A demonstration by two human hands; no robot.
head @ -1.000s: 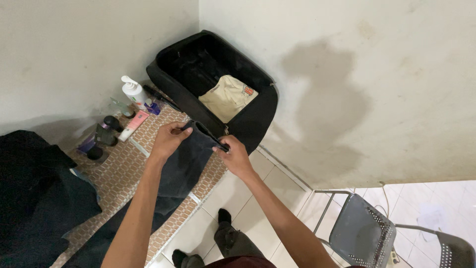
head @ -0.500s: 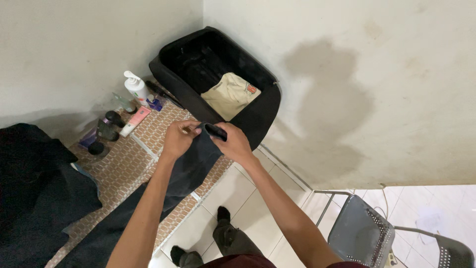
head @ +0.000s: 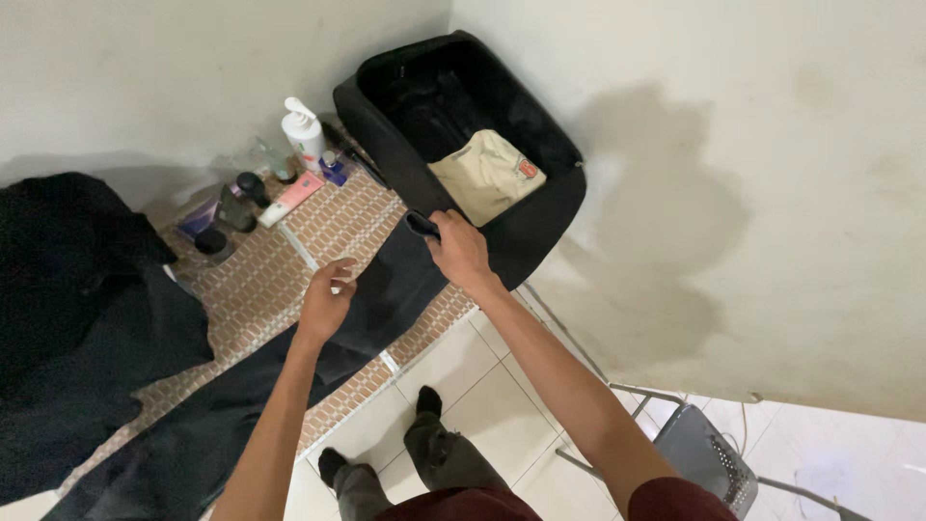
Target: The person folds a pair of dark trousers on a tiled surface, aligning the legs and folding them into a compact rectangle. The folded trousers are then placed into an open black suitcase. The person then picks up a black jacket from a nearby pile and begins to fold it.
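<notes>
Head view, right hand: the right hand [head: 461, 251] is closed around the upper edge of a dark garment [head: 386, 294], pinching it just in front of the black suitcase [head: 540, 217].
Head view, left hand: the left hand [head: 326, 299] hangs with fingers loosely spread and holds nothing; it sits just beside the garment's left edge, and I cannot tell whether it touches the cloth.
Garment position: it hangs from the right hand over the patterned mat [head: 260, 280], between the two hands.
Garment long axis: it runs from the gripped end at upper right, near the suitcase, down to lower left, where the cloth trails along the mat's edge toward the floor.
Suitcase: open in the corner of the walls, with a folded beige garment [head: 487, 178] lying inside.
Mat, far end: a white pump bottle [head: 303, 135], a pink tube [head: 291, 198] and small dark bottles [head: 241, 198] stand by the wall.
Left side: a heap of black cloth [head: 77, 309] lies on the mat.
Lower right: a grey metal chair [head: 709, 463] stands on the white tiles.
</notes>
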